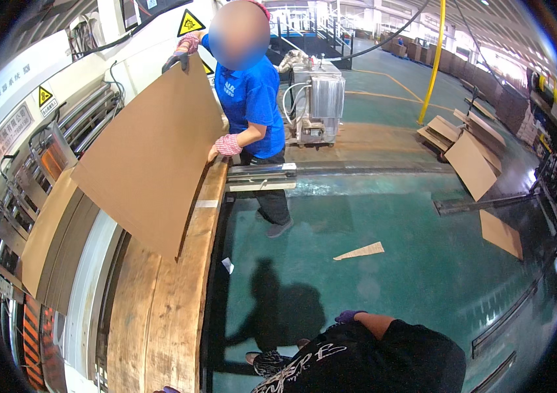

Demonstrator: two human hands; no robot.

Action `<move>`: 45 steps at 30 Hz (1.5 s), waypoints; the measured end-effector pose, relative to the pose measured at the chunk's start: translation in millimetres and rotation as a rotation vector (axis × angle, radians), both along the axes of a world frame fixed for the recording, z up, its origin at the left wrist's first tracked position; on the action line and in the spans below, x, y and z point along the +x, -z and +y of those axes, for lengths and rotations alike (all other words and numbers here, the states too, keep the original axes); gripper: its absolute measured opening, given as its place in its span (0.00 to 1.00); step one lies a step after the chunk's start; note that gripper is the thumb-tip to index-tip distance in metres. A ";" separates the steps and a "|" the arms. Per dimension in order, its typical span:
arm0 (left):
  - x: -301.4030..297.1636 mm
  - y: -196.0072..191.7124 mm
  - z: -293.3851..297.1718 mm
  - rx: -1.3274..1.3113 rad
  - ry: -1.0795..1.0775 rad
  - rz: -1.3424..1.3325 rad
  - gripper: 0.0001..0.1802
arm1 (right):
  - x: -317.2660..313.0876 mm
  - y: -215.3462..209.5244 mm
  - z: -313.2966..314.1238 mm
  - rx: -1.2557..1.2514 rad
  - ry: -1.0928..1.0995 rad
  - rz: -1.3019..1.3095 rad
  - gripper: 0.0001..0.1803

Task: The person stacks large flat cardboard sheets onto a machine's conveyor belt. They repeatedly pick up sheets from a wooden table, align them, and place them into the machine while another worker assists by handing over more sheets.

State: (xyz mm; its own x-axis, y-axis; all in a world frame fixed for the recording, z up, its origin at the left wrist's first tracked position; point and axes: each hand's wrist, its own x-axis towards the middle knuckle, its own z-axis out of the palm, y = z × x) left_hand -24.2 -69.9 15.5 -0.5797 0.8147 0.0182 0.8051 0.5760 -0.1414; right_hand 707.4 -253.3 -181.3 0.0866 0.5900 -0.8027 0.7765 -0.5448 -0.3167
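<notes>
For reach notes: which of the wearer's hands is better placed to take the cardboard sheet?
Probably the left hand: it shows by the wooden boards, on the cardboard sheet's side; the right hand shows farther right, against the floor.

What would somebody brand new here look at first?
Probably the big brown cardboard sheet, tilted left of the middle, held by a person in a blue shirt. Next, maybe the yellow pole at the upper right, or the orange-and-black stripes low on the left.

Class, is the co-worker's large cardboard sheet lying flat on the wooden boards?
No, the co-worker in blue holds the cardboard sheet at a slant.
</notes>
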 end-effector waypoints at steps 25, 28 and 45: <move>52.6 -69.5 -19.6 0.220 0.022 0.085 0.37 | -0.2 -26.2 -1.1 0.101 -0.094 0.119 0.31; 67.4 -69.2 -9.8 0.183 0.030 0.027 0.37 | 4.5 -39.0 -11.2 0.059 -0.041 0.045 0.34; 78.3 -68.2 0.5 0.265 -0.029 -0.062 0.33 | 36.0 29.1 -32.7 0.053 -0.242 0.042 0.24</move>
State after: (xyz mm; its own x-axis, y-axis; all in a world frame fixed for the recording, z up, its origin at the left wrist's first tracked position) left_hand 54.2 -69.4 83.7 -0.6090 0.7695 0.1922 0.7904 0.6091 0.0659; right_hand 743.5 -286.1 -210.4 -0.0952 0.6309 -0.7700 0.8677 -0.3265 -0.3748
